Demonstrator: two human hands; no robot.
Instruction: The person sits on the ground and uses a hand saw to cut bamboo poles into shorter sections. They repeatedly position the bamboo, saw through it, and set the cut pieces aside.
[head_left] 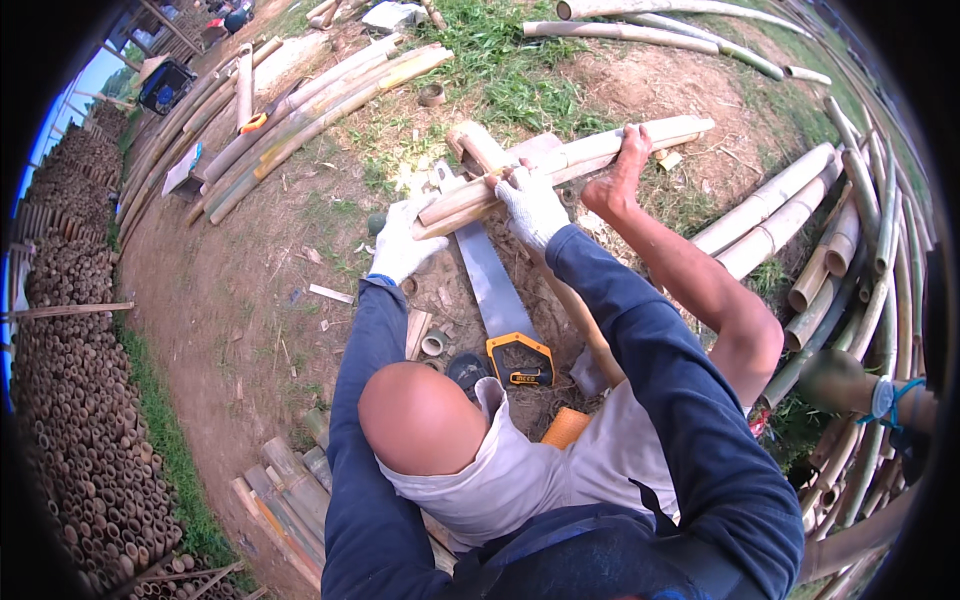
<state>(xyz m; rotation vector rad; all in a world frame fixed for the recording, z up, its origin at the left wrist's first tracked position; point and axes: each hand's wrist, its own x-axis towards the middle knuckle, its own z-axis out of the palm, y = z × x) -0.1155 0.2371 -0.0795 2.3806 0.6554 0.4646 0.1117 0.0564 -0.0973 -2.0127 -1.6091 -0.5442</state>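
Split lengths of bamboo point(590, 152) lie together across a round bamboo pole, slanting up to the right. My left hand point(400, 242), in a white knit glove, closes round their near left end. My right hand point(530, 207), gloved the same way, grips them a little farther along, fingers wrapped over the top. My bare right foot point(612, 188) presses against the bamboo beyond that hand. Under the bamboo's left end lies a handsaw point(487, 275), its yellow-and-black handle point(520, 360) toward me and part of its blade hidden.
Long bamboo poles point(330, 90) lie at the far left, with an orange-handled tool point(254, 123) on them. More poles point(770, 215) are piled at the right. A tall stack of cut bamboo point(95, 420) lines the left edge. Short offcuts point(433, 344) lie near the saw.
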